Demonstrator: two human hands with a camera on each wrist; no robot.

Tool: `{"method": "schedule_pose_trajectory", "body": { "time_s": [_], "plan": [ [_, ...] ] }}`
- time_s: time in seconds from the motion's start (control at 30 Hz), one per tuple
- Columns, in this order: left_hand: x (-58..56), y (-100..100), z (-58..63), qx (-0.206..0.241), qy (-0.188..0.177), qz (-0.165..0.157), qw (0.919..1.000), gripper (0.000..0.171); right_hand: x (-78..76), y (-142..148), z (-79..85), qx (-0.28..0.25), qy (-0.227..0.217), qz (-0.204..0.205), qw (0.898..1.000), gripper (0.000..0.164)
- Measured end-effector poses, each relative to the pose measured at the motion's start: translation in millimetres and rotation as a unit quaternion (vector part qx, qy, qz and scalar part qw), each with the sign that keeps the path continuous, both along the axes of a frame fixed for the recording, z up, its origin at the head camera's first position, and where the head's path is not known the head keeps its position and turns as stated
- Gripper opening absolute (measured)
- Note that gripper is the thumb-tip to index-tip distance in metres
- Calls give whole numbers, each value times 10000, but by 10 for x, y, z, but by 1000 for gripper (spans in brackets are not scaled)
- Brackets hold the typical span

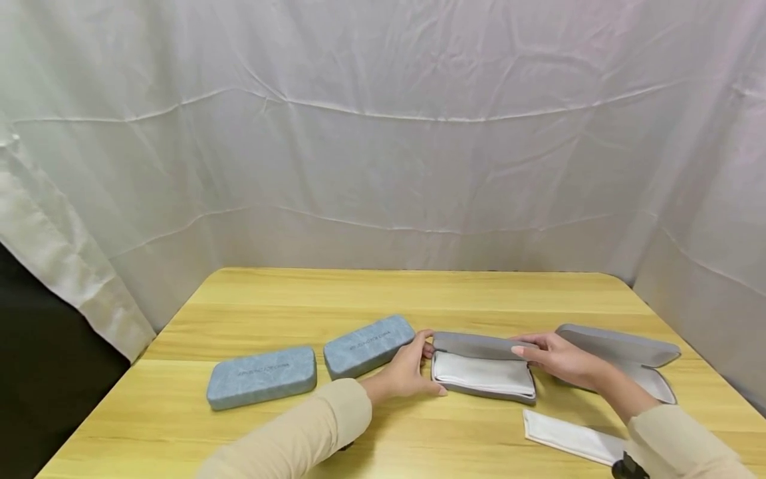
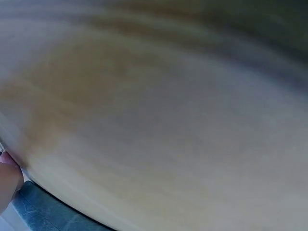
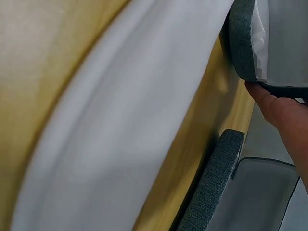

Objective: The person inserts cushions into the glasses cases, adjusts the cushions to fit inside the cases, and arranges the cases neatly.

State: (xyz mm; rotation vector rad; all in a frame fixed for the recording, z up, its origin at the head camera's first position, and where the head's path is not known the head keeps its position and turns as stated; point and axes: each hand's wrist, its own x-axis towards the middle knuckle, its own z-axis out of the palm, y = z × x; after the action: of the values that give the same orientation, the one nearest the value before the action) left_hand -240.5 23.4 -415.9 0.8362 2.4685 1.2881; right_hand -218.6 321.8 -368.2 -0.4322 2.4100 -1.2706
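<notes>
Seemingly, two cases (image 1: 261,377) (image 1: 368,346) are sitting done; left grip (image 1: 407,372) is clasping a third case (image 1: 497,395), right grip (image 1: 565,359) pinching its lid (image 1: 479,346); a fourth case (image 1: 622,346) is waiting open near the desk's right edge (image 1: 706,379).

Looks like a small makeshift booth, hard to place as part of a home, an office or a workshop. Walled off at the back and at both sides by pale, creased curtains (image 1: 383,166), giving way at the far left to a dark patch (image 1: 44,372) below their loose edge. Fitted with a yellow wood-grain desk (image 1: 389,293), rounded at its far corners and set close to the curtains.
</notes>
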Motion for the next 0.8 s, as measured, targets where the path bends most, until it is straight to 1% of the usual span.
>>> {"method": "schedule_pose_trajectory", "body": {
  "time_s": [0.1,0.23,0.37,0.57,0.8],
  "plan": [
    [-1,7,2,-50,77,-23,10000,94,13,12,-13,233,328,-20,9992,57],
    [-5,15,-1,-198,246,-78,9995,91,37,21,-35,313,602,29,9977,52],
    [-8,22,-1,-267,358,-111,9989,89,72,19,-40,248,670,45,9974,50],
    [-4,13,10,-293,371,-138,9988,85,122,5,-57,59,631,-55,9980,48],
    [5,-12,26,-235,518,-254,9981,80,142,-29,-66,-58,737,69,9972,48]
  ]
}}
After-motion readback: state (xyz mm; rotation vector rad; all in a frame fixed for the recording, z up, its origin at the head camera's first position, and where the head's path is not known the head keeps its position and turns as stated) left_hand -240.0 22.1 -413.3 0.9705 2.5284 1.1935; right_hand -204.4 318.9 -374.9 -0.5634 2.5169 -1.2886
